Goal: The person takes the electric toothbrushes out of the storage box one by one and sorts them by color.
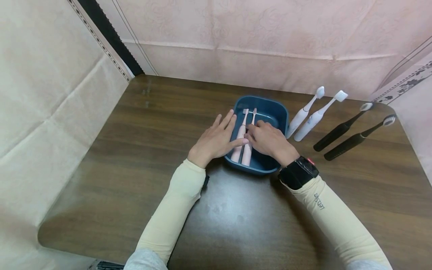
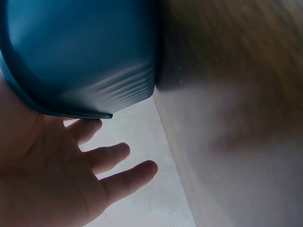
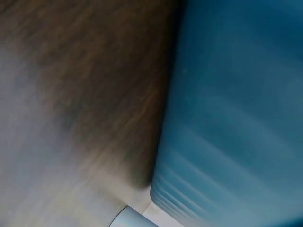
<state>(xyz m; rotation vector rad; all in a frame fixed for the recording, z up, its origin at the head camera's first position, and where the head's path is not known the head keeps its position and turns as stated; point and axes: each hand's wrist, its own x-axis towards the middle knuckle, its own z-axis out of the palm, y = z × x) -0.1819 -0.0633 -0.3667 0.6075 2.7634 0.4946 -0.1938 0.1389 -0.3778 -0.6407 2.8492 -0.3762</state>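
Two pink electric toothbrushes lie side by side in a blue bin, the left toothbrush [image 1: 237, 150] and the right toothbrush [image 1: 246, 154], heads toward the back. My left hand [image 1: 217, 140] rests over the left rim of the bin [image 1: 278, 112], fingers straight and spread, its thumb reaching across the toothbrush handles. In the left wrist view its fingers show beside the bin's outer wall [image 2: 90, 52]. Inside the bin, my right hand [image 1: 269, 140] curls its fingers at the right pink toothbrush's handle; the fingertips are partly hidden. The right wrist view shows mostly the bin's wall [image 3: 227, 127], not the hand.
Right of the bin lie two white electric toothbrushes [image 1: 309, 126], the nearer one close to its wall. Farther right are two black electric toothbrushes [image 1: 345, 147]. All are on the brown wooden table [image 1: 141, 157]. A pale curtain [image 1: 263, 33] hangs behind.
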